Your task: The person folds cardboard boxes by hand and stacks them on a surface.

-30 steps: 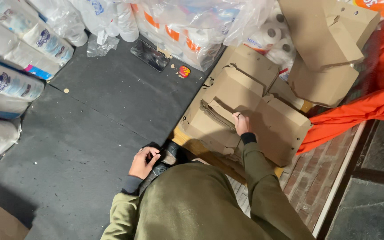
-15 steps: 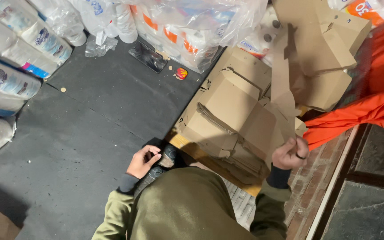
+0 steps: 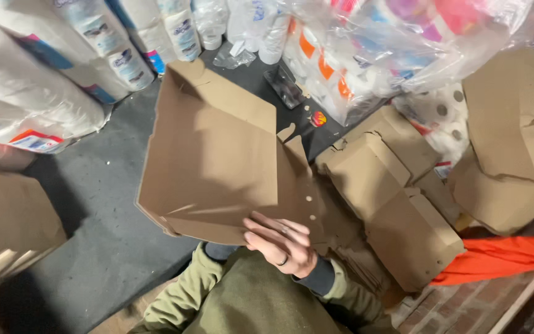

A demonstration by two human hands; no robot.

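I hold a brown cardboard box blank (image 3: 217, 148), partly folded open, up in front of me over the dark floor (image 3: 112, 247). My right hand (image 3: 282, 244), with a ring on one finger, grips its lower edge with the fingers on top of the board. My left hand is hidden behind the cardboard; only its dark cuff (image 3: 220, 252) and olive sleeve show, reaching to the board's bottom edge. To the right, a pile of flat cardboard blanks (image 3: 390, 198) lies on the ground.
Plastic-wrapped packs of paper rolls (image 3: 44, 80) line the left and the back (image 3: 403, 43). More folded cardboard (image 3: 514, 142) leans at the right above an orange cloth (image 3: 502, 256). A brown box (image 3: 7, 222) sits at the left edge. Brick paving (image 3: 465, 309) is at the bottom right.
My right hand has pulled a cardboard blank off the pile and swung it left, in front of me. My left hand, earlier low by my knee, has gone behind the board.
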